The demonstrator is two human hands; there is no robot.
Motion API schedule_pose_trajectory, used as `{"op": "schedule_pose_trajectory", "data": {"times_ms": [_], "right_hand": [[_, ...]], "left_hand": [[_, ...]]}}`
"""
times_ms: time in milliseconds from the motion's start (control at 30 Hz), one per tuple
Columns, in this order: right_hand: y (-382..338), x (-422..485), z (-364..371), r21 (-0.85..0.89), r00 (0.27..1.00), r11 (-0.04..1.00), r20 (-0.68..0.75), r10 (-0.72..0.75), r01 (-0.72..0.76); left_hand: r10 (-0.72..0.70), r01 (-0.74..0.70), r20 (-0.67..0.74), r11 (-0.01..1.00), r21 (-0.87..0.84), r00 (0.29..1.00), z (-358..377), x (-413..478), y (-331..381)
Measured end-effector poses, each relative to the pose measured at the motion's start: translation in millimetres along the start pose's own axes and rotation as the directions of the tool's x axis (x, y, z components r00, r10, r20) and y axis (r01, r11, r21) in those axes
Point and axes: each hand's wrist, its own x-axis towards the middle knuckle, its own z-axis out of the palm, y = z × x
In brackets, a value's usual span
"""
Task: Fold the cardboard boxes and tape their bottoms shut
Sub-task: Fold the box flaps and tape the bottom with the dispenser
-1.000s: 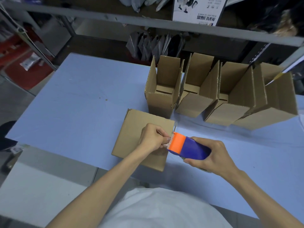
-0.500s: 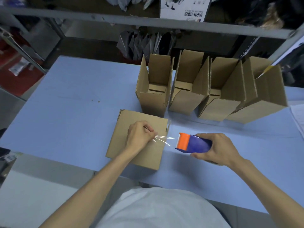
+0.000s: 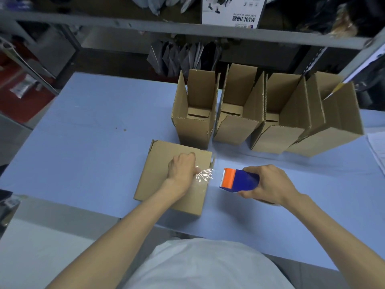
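A brown cardboard box (image 3: 160,163) lies bottom up near the table's front edge. My left hand (image 3: 182,168) rests on it, fingers closed on the crinkled end of clear tape (image 3: 205,175) at the box's right side. My right hand (image 3: 268,182) grips a blue tape dispenser (image 3: 239,180) with an orange head, just right of the box and a short gap from the tape end. Behind them several folded boxes (image 3: 195,119) stand upright in a row with their tops open.
The blue table (image 3: 93,132) stretches wide to the left of the boxes. A grey metal shelf rail (image 3: 145,28) crosses behind the table, with dark bags under it. White papers (image 3: 378,147) lie at the right edge.
My right hand drew the dispenser to the right, away from my left hand. The tape end stayed pinched in my left hand over the box's right side.
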Motion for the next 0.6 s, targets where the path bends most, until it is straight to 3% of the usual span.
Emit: {"op": "schedule_pose_trajectory", "data": {"times_ms": [133,300,600], "right_hand": [[1,3,1,-0.023,1.0,1.0,0.029,0.009,-0.008],[-19,23,11,-0.094,0.993,0.995,0.112,0.03,-0.019],[-64,54,-4,-0.415,0.992,0.906,0.122,-0.039,0.087]], "left_hand": [[-0.07,0.07,-0.025,0.998,0.0,0.997,1,3,-22],[-0.079,0.057,-0.055,0.945,-0.322,0.995,19,-5,-33],[-0.08,0.045,-0.092,0.942,-0.333,0.993,22,-5,-32]]}}
